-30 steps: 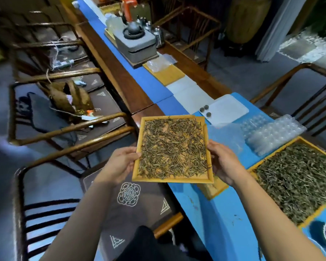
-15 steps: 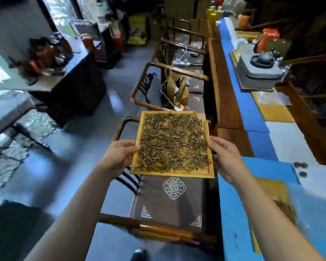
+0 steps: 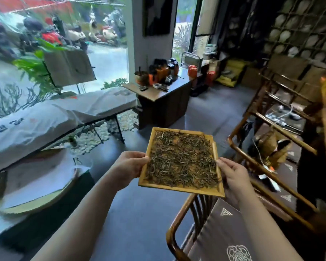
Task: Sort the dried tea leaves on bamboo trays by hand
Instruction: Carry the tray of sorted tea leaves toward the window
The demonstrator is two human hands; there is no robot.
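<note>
I hold a rectangular bamboo tray [image 3: 179, 188] in the air over the grey floor, roughly level. A loose layer of dried tea leaves [image 3: 181, 161], dark green-brown and needle-shaped, covers its bottom. My left hand [image 3: 129, 166] grips the tray's left edge, thumb on the rim. On the opposite edge my right hand [image 3: 232, 176] holds it the same way. Both forearms reach in from the bottom of the view.
A wooden armchair with a patterned cushion [image 3: 222, 236] stands just below right of the tray. More wooden chairs [image 3: 271, 147] line the right side. A white-draped bench [image 3: 45, 117] and a round tray [image 3: 36, 187] are at left. A dark cabinet [image 3: 164, 102] with jars stands ahead by the window.
I have turned left, away from the blue-covered table, which has left the view. The tray stays gripped in both hands and now hangs over the open floor facing the window.
</note>
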